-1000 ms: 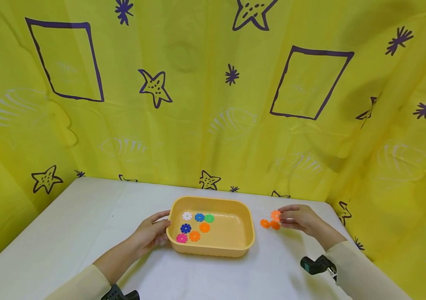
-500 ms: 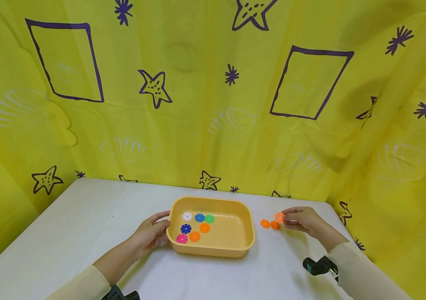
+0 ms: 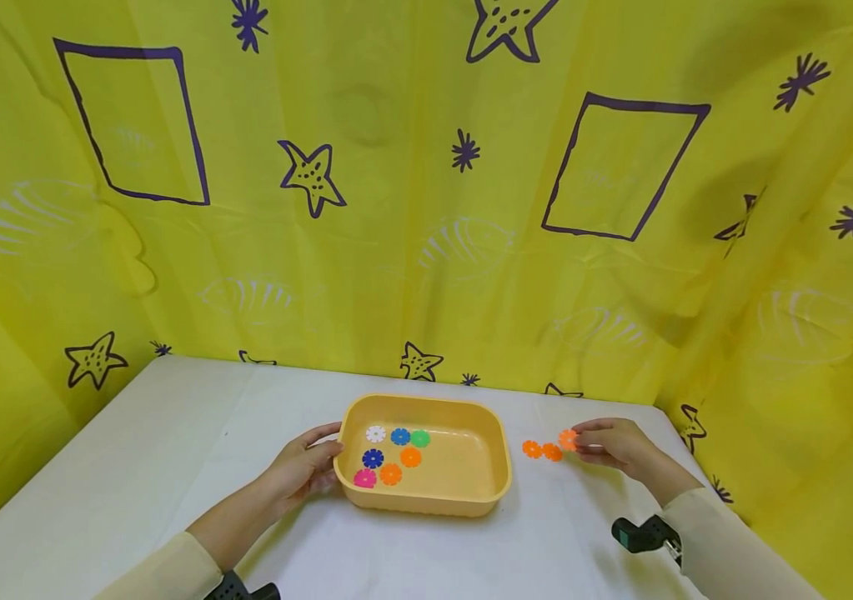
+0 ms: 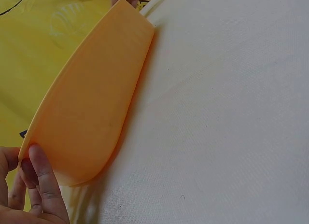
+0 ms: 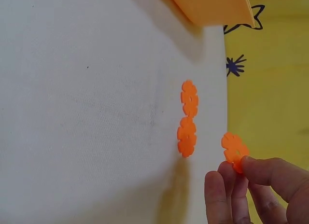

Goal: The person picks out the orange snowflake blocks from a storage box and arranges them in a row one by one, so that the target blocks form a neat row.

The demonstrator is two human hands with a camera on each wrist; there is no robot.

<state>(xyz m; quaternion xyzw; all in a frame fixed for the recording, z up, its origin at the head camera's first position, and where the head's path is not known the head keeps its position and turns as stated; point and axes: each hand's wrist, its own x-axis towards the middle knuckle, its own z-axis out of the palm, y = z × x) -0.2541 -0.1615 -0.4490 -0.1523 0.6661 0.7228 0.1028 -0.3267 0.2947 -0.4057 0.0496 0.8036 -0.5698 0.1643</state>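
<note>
My left hand point(image 3: 298, 471) grips the left rim of a yellow-orange plastic basin point(image 3: 464, 505), thumb and fingers on either side of its wall in the left wrist view. Inside the basin, toward its left, lie several notched plastic discs: white, blue, green, dark blue, pink and orange point(image 3: 410, 457). Right of the basin, my right hand point(image 3: 617, 446) pinches an orange notched disc point(image 5: 234, 150) between thumb and fingers, raised over the table. Two more orange discs point(image 5: 187, 137) lie on the cloth beside it, edge to edge.
A white cloth point(image 3: 171, 467) covers the table. Behind and on both sides hangs a yellow curtain point(image 3: 396, 275) with starfish and fish prints, meeting the table's far edge. Dark wrist cameras point(image 3: 644, 533) sit at both sleeves.
My right hand has moved a little to the right and down with the orange disc, away from the two lying discs. The left hand and the basin have stayed in place.
</note>
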